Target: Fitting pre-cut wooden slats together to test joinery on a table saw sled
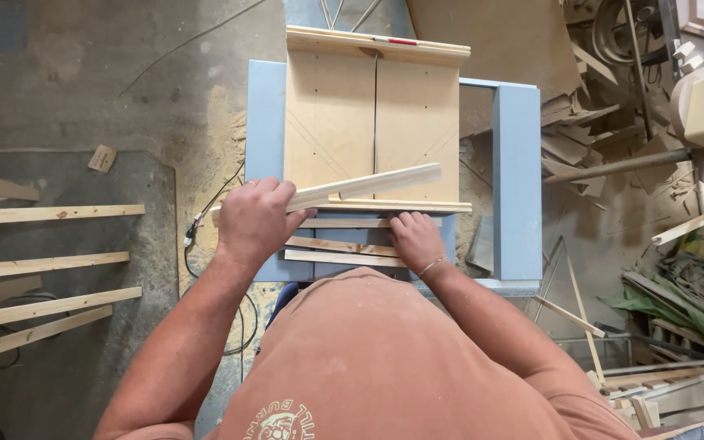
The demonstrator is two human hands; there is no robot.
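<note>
While a long pale wooden strip (368, 186) is gripped by the closed left hand (256, 218) over the sled (332, 122), the right hand (415, 238) is pressed flat on the short strips (340, 251) near its front fence, and uncut-looking slats (46, 265) lie at the far left.

A blue saw table (517, 179) carries a plywood sled (372, 114) (slotted) and wood strips (342, 252).

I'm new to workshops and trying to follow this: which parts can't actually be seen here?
Head view only:
- Left end of the long wood strip: covered by the left hand.
- Right hand fingertips: tucked against the sled's rail, on the short strips.
- Saw blade: too thin to pick out in the sled slot.
- Scrap pile: cut by the right edge.
</note>
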